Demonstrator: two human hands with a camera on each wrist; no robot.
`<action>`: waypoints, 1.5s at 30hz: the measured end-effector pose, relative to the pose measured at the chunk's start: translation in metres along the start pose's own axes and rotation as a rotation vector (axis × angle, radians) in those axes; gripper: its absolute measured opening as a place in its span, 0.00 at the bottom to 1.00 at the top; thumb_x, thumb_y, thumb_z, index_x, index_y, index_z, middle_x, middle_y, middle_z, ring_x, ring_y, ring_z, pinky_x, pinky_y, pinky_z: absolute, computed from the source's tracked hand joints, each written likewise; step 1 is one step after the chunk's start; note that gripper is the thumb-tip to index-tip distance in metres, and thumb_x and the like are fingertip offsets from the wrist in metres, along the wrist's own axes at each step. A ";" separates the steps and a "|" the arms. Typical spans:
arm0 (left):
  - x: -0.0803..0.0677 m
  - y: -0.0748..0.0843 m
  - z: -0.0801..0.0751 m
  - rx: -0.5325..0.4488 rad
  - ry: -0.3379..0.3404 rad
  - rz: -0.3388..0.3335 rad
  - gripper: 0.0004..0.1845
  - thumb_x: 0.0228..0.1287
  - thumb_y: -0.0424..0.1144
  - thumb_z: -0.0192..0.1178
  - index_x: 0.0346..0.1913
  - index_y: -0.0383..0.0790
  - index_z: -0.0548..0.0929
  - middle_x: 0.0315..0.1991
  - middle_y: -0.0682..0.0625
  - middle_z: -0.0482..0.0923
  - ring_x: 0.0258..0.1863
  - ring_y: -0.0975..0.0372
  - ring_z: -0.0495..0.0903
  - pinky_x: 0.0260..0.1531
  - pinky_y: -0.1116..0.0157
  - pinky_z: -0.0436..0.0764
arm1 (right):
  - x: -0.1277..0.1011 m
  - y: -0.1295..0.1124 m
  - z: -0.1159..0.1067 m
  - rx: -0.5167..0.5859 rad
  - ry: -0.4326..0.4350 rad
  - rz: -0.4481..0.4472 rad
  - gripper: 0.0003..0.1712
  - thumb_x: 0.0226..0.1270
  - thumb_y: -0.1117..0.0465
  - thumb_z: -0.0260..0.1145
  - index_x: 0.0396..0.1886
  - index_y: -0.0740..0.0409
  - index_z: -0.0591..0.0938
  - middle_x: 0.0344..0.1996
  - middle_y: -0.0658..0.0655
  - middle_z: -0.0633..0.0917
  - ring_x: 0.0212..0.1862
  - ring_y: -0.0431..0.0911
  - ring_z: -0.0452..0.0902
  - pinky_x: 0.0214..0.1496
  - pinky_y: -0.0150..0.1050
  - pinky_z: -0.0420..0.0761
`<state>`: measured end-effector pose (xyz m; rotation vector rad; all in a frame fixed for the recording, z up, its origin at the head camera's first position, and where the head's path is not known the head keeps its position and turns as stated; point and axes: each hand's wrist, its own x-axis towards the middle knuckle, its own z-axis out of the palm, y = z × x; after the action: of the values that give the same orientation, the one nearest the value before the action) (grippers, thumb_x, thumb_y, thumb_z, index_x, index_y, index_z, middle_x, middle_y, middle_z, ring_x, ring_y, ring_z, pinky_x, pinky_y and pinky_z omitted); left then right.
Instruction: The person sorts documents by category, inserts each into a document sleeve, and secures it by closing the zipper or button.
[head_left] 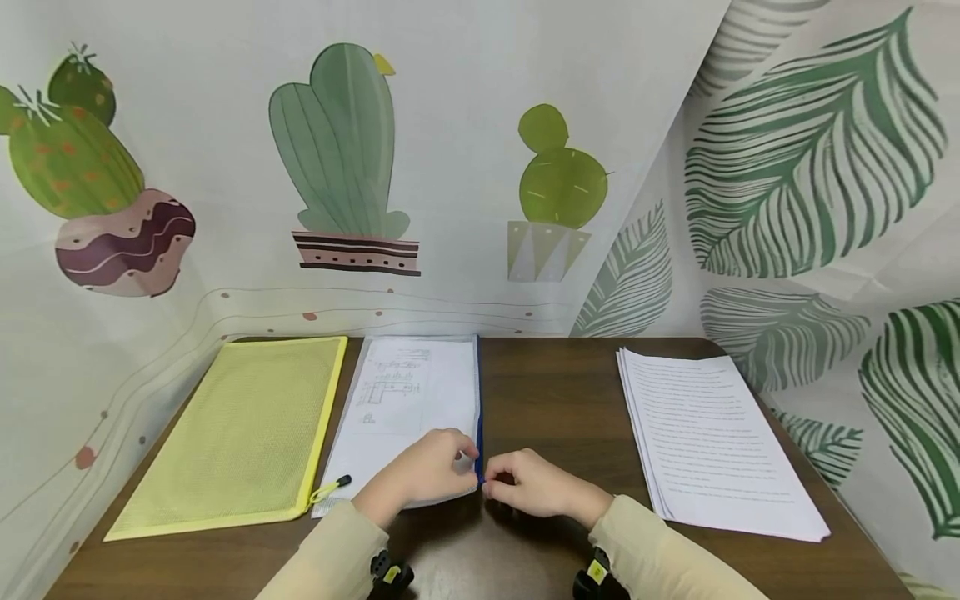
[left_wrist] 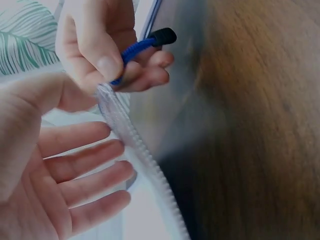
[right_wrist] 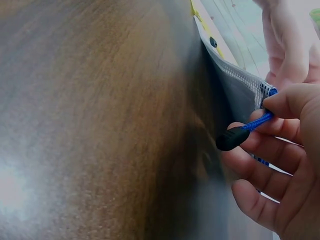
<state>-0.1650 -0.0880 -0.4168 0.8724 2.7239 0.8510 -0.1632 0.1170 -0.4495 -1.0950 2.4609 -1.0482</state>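
Note:
A clear mesh zipper pouch (head_left: pixel 405 392) with a blue zipper edge lies on the table, printed and drawn sheets showing inside. My left hand (head_left: pixel 437 467) is over its near right corner, thumb and forefinger pinching the pouch's edge; the other fingers (left_wrist: pixel 90 162) spread below. At that same corner my right hand (head_left: pixel 536 483) pinches the blue zipper pull (right_wrist: pixel 259 121) between thumb and forefinger. The pull's black end (right_wrist: pixel 232 138) sticks out past the fingers. In the right wrist view the corner is lifted off the wood.
To the left lies a yellow mesh zipper pouch (head_left: pixel 232 429), its pull (head_left: pixel 330 489) reaching toward the clear pouch. A stack of printed paper (head_left: pixel 720 442) lies at the right of the brown table (head_left: pixel 555 400). A patterned cloth (head_left: pixel 465 167) hangs behind.

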 end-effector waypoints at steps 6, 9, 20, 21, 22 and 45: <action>-0.006 0.006 -0.001 0.058 -0.008 0.021 0.16 0.46 0.45 0.66 0.37 0.38 0.83 0.35 0.50 0.82 0.36 0.63 0.78 0.37 0.67 0.78 | 0.003 -0.002 -0.003 0.016 -0.003 0.007 0.07 0.65 0.61 0.60 0.27 0.52 0.81 0.20 0.42 0.78 0.21 0.29 0.69 0.26 0.25 0.73; -0.007 0.007 -0.001 0.079 -0.003 0.027 0.09 0.48 0.43 0.67 0.26 0.42 0.80 0.23 0.56 0.77 0.24 0.69 0.72 0.25 0.72 0.73 | 0.005 -0.004 -0.003 0.015 -0.003 0.007 0.07 0.65 0.61 0.59 0.27 0.53 0.81 0.20 0.41 0.77 0.22 0.29 0.69 0.26 0.25 0.73; -0.007 0.005 0.000 0.076 -0.016 0.119 0.16 0.51 0.34 0.63 0.13 0.46 0.69 0.12 0.63 0.60 0.14 0.74 0.58 0.15 0.76 0.60 | 0.007 -0.003 -0.005 -0.026 0.013 0.022 0.07 0.63 0.62 0.60 0.26 0.54 0.81 0.20 0.40 0.76 0.24 0.28 0.67 0.28 0.25 0.71; -0.007 0.006 0.000 0.078 -0.019 0.122 0.17 0.51 0.34 0.63 0.12 0.46 0.68 0.11 0.63 0.59 0.13 0.74 0.58 0.15 0.76 0.59 | 0.007 -0.003 -0.005 -0.028 0.011 0.027 0.07 0.62 0.62 0.60 0.26 0.54 0.81 0.20 0.39 0.76 0.24 0.29 0.67 0.28 0.25 0.71; -0.007 0.006 0.000 0.081 -0.022 0.125 0.18 0.51 0.34 0.63 0.11 0.46 0.67 0.11 0.63 0.58 0.13 0.74 0.57 0.15 0.76 0.58 | 0.008 -0.002 -0.005 -0.028 0.010 0.033 0.07 0.62 0.62 0.60 0.26 0.54 0.81 0.20 0.39 0.76 0.24 0.29 0.67 0.28 0.25 0.71; -0.008 0.008 -0.002 0.135 -0.024 0.171 0.22 0.52 0.32 0.62 0.08 0.46 0.63 0.10 0.64 0.53 0.12 0.74 0.52 0.14 0.78 0.53 | 0.019 0.010 -0.011 -0.083 -0.027 0.059 0.09 0.61 0.64 0.60 0.22 0.52 0.78 0.16 0.41 0.73 0.22 0.31 0.65 0.25 0.26 0.68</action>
<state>-0.1555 -0.0880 -0.4103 1.1485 2.7429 0.6854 -0.1868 0.1139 -0.4476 -1.0465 2.5195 -0.9160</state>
